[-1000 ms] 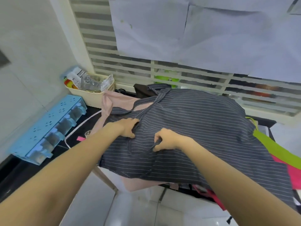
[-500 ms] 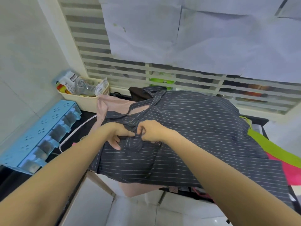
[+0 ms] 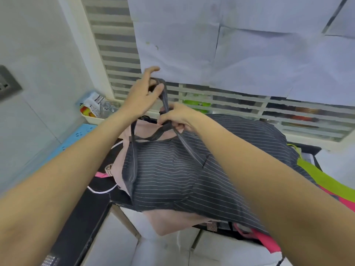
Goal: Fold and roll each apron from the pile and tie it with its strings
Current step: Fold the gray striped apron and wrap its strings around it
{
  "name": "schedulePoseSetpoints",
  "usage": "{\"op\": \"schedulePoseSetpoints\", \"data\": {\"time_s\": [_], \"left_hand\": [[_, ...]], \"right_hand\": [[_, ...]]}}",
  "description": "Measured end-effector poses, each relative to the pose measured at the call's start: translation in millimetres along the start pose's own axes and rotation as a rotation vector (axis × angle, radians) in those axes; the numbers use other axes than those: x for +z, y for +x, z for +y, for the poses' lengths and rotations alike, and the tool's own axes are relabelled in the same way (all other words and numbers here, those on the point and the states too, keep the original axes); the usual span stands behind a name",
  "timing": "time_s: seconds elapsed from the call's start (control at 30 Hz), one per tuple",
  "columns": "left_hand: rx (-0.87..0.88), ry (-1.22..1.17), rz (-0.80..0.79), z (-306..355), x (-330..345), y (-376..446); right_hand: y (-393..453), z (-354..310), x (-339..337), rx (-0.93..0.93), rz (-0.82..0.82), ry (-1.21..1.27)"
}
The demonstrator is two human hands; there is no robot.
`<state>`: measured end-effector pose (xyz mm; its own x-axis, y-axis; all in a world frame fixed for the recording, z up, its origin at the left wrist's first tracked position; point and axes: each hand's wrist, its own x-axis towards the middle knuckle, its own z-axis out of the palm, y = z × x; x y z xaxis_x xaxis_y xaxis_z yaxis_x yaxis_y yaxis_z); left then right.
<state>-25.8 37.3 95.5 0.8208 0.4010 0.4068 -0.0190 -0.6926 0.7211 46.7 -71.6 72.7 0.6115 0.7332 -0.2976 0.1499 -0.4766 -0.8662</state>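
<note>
My left hand (image 3: 143,93) is raised above the pile, thumb and fingers pinching the top of the strap (image 3: 164,96) of the striped apron (image 3: 172,173); index finger sticks out straight. My right hand (image 3: 177,117) is lower, just right of it, fingers curled round the same strap where it loops back toward the bib. Strap runs taut between both hands, then down to the apron's top corners. Striped apron lies spread on top of the pile, draped over the table (image 3: 84,214) edge toward me. Pink apron (image 3: 148,131) under it, showing at the top left and hanging out below the near hem. Green cloth (image 3: 315,174) and bright pink cloth (image 3: 345,200) stick out at right under the striped one. White cord (image 3: 101,191) lies on the dark table at left. Basket (image 3: 96,119) with packets sits by the wall, blue rack (image 3: 76,137) beside it. Paper sheets (image 3: 230,45) cover the slatted window behind.
</note>
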Motion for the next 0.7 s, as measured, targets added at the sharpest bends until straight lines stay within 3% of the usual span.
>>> {"op": "schedulePoseSetpoints", "data": {"time_s": [0.07, 0.13, 0.23, 0.3, 0.37, 0.43, 0.5, 0.6, 0.7], "left_hand": [[-0.098, 0.053, 0.074, -9, -7, 11], [-0.292, 0.255, 0.044, -30, -10, 17], [-0.569, 0.736, -0.327, -74, -9, 8], [-0.736, 0.913, -0.600, -101, -11, -7], [-0.832, 1.025, -0.771, -119, -12, -15], [-0.776, 1.148, -0.852, -139, -7, -10], [-0.590, 1.207, -0.856, -128, 5, -10], [-0.319, 0.884, -0.970, -80, 42, -29], [-0.240, 0.652, -1.182, -66, 77, -61]], "right_hand": [[-4, -5, -7, -0.043, -0.036, -0.055], [-8, -6, -10, -0.038, -0.049, -0.055], [-10, 6, -10, -0.015, -0.092, -0.163], [-10, 21, -5, 0.050, -0.170, -0.320], [-8, 38, -2, 0.130, -0.201, -0.456], [-5, 52, -4, 0.157, -0.150, -0.539], [-5, 64, -9, 0.163, -0.091, -0.594], [-11, 94, -16, 0.232, -0.196, -0.718], [-17, 130, -16, 0.321, -0.364, -0.721]]}}
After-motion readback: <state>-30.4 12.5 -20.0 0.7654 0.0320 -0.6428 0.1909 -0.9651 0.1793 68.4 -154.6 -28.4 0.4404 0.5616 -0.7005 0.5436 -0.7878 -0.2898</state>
